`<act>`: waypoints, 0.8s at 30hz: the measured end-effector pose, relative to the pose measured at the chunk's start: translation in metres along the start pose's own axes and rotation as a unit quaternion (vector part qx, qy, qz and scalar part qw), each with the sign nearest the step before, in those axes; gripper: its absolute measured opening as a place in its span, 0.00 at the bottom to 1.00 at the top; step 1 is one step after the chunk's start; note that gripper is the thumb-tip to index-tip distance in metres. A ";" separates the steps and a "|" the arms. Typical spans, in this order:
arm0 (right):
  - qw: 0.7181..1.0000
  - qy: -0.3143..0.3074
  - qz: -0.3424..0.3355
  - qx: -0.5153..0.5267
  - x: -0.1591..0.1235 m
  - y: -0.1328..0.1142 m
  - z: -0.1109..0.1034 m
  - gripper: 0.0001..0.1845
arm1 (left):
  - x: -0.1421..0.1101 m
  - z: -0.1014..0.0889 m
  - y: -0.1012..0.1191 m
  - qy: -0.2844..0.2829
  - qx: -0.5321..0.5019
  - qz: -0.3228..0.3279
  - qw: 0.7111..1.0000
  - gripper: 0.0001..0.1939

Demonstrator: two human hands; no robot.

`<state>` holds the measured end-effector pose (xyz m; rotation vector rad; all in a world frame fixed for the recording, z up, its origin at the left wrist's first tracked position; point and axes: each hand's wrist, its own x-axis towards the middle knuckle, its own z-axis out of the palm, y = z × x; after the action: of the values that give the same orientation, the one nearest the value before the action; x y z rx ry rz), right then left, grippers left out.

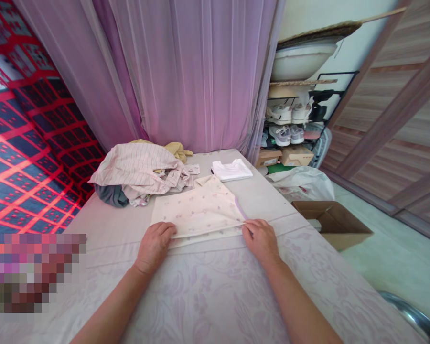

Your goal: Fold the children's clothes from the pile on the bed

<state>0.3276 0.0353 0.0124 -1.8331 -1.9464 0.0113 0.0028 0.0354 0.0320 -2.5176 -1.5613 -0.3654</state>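
Observation:
A cream garment point(197, 205) with small scattered prints and a purple trim on its right edge lies spread on the cloth-covered table point(215, 286). Its near edge is doubled over in a narrow fold. My left hand point(156, 243) grips the near left corner with bent fingers. At the near right corner, by the purple trim, my right hand point(261, 239) pinches the fabric between thumb and fingers. Whether the garment is a top or trousers I cannot tell. Just beyond it on the right rests a folded white garment point(232, 170).
A heap of clothes point(139, 167), with a pink striped piece on top, sits at the back left. Purple curtains point(197, 71) hang behind the table. To the right are a shoe rack point(290, 129), a white plastic bag point(304, 184) and an opened cardboard box point(333, 220).

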 end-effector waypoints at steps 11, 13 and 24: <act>0.992 0.121 -0.035 0.026 -0.001 0.009 0.009 0.12 | -0.018 0.025 -0.012 0.079 -0.076 0.023 0.994 0.15; 0.988 0.138 -0.053 0.035 -0.001 0.008 0.009 0.10 | -0.018 0.025 -0.012 0.087 -0.090 0.021 0.992 0.13; 0.991 0.074 -0.112 0.026 -0.003 -0.005 0.014 0.09 | -0.018 0.027 -0.012 0.103 -0.141 0.009 0.985 0.12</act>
<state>0.3183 0.0359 0.0002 -1.5273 -2.0156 -0.1395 -0.0119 0.0319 0.0005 -2.5881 -1.4981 -0.8708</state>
